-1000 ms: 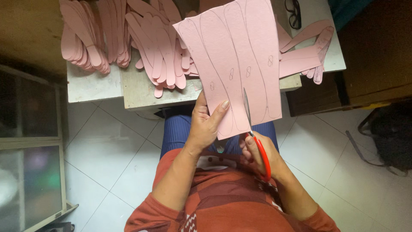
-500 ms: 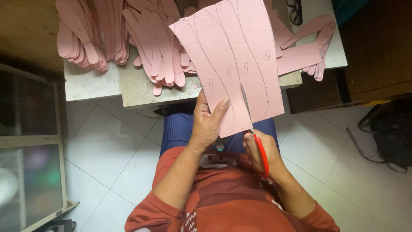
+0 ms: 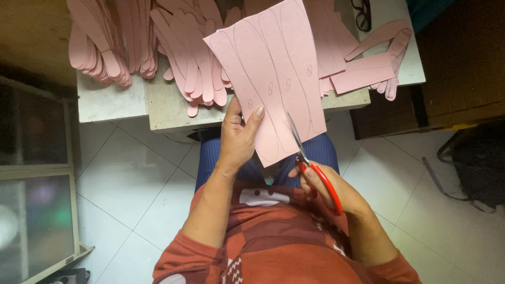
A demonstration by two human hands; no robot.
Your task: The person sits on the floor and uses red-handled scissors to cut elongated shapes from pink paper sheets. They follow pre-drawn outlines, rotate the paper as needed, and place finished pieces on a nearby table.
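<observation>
The worktop (image 3: 173, 113) was seen at the top of the view, loaded with stacks of pink cut strips (image 3: 152, 50) on its left and middle portions. Loose pink offcuts (image 3: 368, 71) were spread on its right portion, and a pair of spectacles (image 3: 362, 13) was placed near the far edge. A pink sheet (image 3: 273, 73), marked with long outlined shapes, was held tilted above the near edge of the worktop and over the lap. Its lower left edge was gripped by the left hand (image 3: 238, 142), with the thumb laid on top and the fingers clamped beneath. Red-handled scissors (image 3: 310, 168) were held in the right hand (image 3: 329, 189), whose fingers were closed through the loops. The blades were engaged in the lower right edge of the sheet, along a drawn line.
</observation>
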